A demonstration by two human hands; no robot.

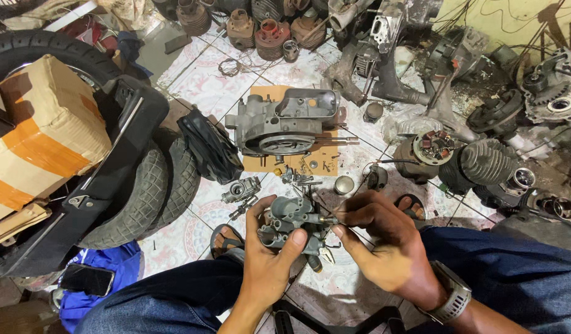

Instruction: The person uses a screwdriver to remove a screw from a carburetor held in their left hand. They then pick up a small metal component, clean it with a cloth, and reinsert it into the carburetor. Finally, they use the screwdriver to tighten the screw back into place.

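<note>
Near the knees, the left hand (267,260) is clasped around a grey carburettor (291,224) held above the tiled floor (205,80) while the right hand (378,244) pinches a small brass screw (330,219) at its side, apparently mid-adjustment, calling for fine turning; farther off, an engine casing (282,124) rests on cardboard (319,158).

From my held carburetor (291,226), the engine casing (284,122) lies at twelve o'clock on cardboard (322,158), tyres (155,192) at nine, stator (432,147) at two.

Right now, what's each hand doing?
Left hand: closed around the carburetor.
Right hand: fingers pinched on a small part at the carburetor's side.
</note>
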